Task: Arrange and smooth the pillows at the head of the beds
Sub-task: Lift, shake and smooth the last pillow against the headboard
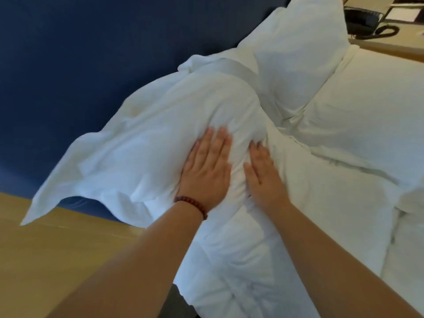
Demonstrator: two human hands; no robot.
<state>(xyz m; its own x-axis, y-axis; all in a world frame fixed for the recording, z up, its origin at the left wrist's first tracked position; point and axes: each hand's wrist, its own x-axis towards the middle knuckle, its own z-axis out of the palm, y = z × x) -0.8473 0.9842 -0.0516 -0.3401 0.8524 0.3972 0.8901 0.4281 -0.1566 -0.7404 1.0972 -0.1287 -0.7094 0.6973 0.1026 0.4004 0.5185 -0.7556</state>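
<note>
Head view. Near pillow [142, 138], white and creased, lies at the head of the bed [367, 106] against the blue headboard [68, 65]; its left corner hangs out over a wooden surface [46, 253]. Left grip [206, 173]: palm down, fingers straight and spread apart, pressed flat on the pillow's near face and clasping nothing. A dark red bead bracelet [191, 204] circles that wrist. Right grip [263, 177]: just beside the left, also flat with fingers extended, pressed on the pillow's lower right edge where it meets the white bedding; its fingertips are blurred. Far pillow [298, 58] stands propped at the headboard, touching the near pillow's upper end, with a folded band of cloth between them. At top right, a tabletop [390, 50] beside the bed carries a black telephone [364, 21] with a coiled cord.
</note>
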